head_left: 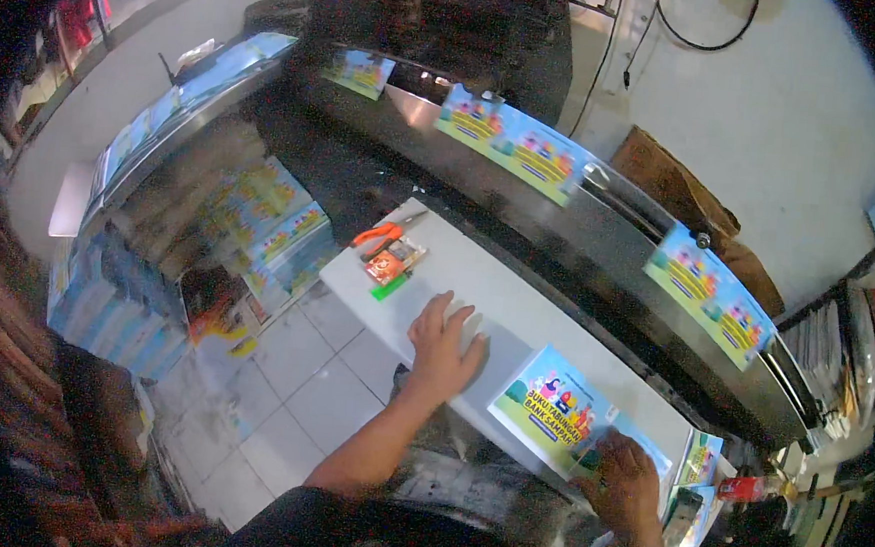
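My left hand is held over the white bench top, its fingers spread and nothing in them. At the bench's right part lies a colourful printed booklet cover, blue and green with cartoon figures. My right hand covers that cover's right part, fingers bent and bunched on it; its fingertips are partly hidden. Beyond my left hand lie orange-handled scissors, a small orange-and-white pack and a bright green strip.
A long dark machine rail runs behind the bench, with printed sheets on it. Stacks of printed covers stand at left by the tiled floor. At right are a phone and a red-labelled bottle.
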`<state>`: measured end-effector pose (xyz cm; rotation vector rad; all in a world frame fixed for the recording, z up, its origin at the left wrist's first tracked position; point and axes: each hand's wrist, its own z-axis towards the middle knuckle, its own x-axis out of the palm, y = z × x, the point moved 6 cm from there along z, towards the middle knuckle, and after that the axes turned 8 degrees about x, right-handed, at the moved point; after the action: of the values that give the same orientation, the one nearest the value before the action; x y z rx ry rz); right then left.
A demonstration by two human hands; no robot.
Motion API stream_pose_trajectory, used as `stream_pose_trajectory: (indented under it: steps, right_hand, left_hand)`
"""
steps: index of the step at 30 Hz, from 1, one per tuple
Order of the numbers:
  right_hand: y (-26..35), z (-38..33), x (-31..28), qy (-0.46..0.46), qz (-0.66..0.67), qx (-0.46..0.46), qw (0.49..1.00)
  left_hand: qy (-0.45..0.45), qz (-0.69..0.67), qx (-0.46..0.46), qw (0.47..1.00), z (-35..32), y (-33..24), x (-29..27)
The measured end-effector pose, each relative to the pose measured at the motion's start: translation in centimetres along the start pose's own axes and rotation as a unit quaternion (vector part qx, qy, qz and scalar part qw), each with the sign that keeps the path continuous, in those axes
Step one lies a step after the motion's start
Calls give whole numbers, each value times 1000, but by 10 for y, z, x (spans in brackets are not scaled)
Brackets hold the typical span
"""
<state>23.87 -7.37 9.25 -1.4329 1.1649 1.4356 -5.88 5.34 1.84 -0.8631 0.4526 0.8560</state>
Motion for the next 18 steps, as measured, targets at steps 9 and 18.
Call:
stream_pose_trajectory:
  steps: [9,18]
  right_hand:
    - [0,1,6,44,-9,-3,999]
    - [-23,24,-36,109,33,95,989]
  left_hand:
    - [14,-3,-11,1000,2,1,5]
    - [11,-5,-7,1000,0,4,1]
